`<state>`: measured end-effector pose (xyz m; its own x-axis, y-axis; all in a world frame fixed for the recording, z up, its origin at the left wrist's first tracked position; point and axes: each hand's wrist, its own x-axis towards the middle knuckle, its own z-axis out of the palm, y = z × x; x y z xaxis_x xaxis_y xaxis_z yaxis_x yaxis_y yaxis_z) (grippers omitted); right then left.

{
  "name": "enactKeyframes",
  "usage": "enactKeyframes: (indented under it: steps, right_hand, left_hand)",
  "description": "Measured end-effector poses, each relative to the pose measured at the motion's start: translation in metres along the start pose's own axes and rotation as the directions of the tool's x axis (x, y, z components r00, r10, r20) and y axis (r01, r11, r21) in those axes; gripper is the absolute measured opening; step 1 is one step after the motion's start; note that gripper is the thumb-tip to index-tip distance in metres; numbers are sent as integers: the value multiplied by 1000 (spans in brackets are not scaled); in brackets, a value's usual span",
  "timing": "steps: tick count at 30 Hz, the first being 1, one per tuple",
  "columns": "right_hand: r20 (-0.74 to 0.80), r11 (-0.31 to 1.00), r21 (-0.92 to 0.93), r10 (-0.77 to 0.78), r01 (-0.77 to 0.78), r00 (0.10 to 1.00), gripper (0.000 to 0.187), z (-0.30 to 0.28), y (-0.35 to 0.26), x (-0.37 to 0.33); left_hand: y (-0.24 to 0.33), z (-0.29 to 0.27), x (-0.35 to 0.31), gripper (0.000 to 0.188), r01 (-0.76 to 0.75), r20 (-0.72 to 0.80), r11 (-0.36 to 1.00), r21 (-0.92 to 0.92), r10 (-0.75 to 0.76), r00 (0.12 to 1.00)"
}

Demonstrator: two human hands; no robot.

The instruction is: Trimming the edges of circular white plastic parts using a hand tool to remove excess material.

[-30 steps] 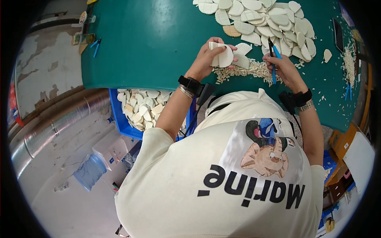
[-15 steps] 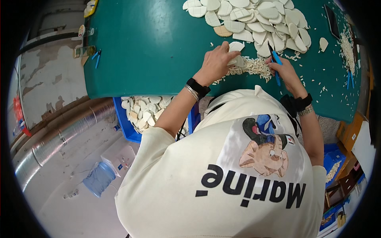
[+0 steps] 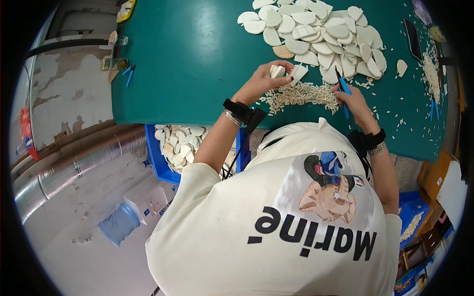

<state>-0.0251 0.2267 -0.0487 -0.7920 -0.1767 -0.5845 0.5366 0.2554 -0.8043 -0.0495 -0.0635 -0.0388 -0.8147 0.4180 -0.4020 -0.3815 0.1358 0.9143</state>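
My left hand (image 3: 257, 85) is closed on flat white pieces, with a pale scored piece (image 3: 297, 74) at the fingertips and another white piece (image 3: 277, 72) in the palm. Around a pair of blue-handled nippers (image 3: 345, 91) the fingers of my right hand (image 3: 356, 102) are wrapped, the dark jaws pointing away from me. Below and between the hands lies a heap of small cream-coloured chips (image 3: 301, 96). Beyond them spreads a big pile of flat, rounded white pieces (image 3: 328, 44), some scored with lines, plus one tan piece (image 3: 283, 52).
All this rests on a green tabletop (image 3: 177, 64). A phone (image 3: 412, 38), more chips (image 3: 430, 69) and a second pair of nippers (image 3: 434, 108) lie right. Other blue nippers (image 3: 129, 74) and a jar (image 3: 114, 64) sit left. Below the edge is a blue bin (image 3: 154, 155) of white pieces.
My left hand has turned and opened up its hold, so two separate white pieces now show in it. My right hand still grips the nippers in nearly the same place. The view has shifted slightly.
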Motion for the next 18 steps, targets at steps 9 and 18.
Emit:
enactKeyframes:
  steps: [9,18]
  right_hand:
    - [30,787,-517,-375,336,926,23,28,-49,-14]
    - [127,558,-740,-432,375,893,27,31,-57,-20]
  left_hand:
    - [-7,18,-7,44,87,72,898,-432,-61,996]
    - [1,26,-10,40,25,25,970,-241,-20,999]
